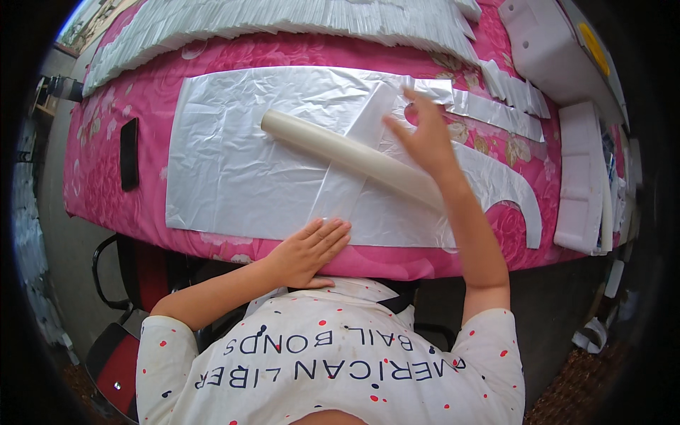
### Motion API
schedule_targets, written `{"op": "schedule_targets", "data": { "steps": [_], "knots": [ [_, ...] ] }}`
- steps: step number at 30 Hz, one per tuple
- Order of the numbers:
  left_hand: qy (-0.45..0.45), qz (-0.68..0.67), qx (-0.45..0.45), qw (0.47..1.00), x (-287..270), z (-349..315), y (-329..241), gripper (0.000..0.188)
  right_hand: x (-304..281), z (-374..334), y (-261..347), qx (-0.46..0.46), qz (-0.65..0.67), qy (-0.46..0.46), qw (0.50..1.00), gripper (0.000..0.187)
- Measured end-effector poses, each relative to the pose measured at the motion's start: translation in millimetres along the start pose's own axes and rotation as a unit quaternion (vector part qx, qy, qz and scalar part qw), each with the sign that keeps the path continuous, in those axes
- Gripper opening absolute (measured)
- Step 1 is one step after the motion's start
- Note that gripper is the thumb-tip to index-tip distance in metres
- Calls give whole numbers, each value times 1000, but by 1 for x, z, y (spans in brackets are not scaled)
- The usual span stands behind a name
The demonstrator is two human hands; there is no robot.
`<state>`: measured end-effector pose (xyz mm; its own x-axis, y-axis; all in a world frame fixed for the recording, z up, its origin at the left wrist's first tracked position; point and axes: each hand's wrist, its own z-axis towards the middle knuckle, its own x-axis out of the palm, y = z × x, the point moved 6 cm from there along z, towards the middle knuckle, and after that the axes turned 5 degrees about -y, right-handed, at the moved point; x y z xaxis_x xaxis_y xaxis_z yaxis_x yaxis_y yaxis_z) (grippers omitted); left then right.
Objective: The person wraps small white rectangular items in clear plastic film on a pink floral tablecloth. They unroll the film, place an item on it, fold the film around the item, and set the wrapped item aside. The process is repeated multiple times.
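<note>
A white plastic bag (234,156) with cut-out handles lies flat on the pink cloth. Across it, at a slant, rests a long pale roll (333,146) that looks like clear film or tape. A translucent strip (348,173) runs over the bag and passes under the roll. My left hand (309,249) is pressed flat at the bag's near edge, fingers stretched out beside the strip's near end. Above the far end of the strip hovers my right hand (425,134), thumb and forefinger apart; I see nothing held in it, and some of its fingers are hidden.
Stacked folded white bags (297,20) line the far side of the floral table (92,166). A black phone (129,154) lies at left. White foam boxes (577,184) stand at the right end. Red-and-black chairs (117,372) are below left.
</note>
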<state>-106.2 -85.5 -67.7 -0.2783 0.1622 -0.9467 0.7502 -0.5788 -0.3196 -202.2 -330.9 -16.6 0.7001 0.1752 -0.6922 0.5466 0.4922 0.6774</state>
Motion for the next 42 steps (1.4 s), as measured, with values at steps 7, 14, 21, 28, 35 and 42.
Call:
{"op": "schedule_targets", "data": {
  "steps": [7,14,21,28,35,42],
  "knots": [
    [-5,-9,-16,1000,5,6,-14,80,16,-93,35,-123,-198,3,972,51],
    [-8,-37,85,996,-5,3,-6,77,-68,-86,-58,0,-285,-113,952,47],
    [-5,-45,37,998,-6,13,5,75,-28,-129,23,-118,-69,69,988,46],
    [-21,90,10,996,17,8,-26,61,12,-119,48,-217,-100,79,968,42],
    [-41,90,25,995,18,8,-27,51,28,-25,18,-201,-126,-19,971,42],
    [-64,-33,95,993,-5,-2,-13,54,19,-18,31,-227,-100,-73,966,46]
  ]
}}
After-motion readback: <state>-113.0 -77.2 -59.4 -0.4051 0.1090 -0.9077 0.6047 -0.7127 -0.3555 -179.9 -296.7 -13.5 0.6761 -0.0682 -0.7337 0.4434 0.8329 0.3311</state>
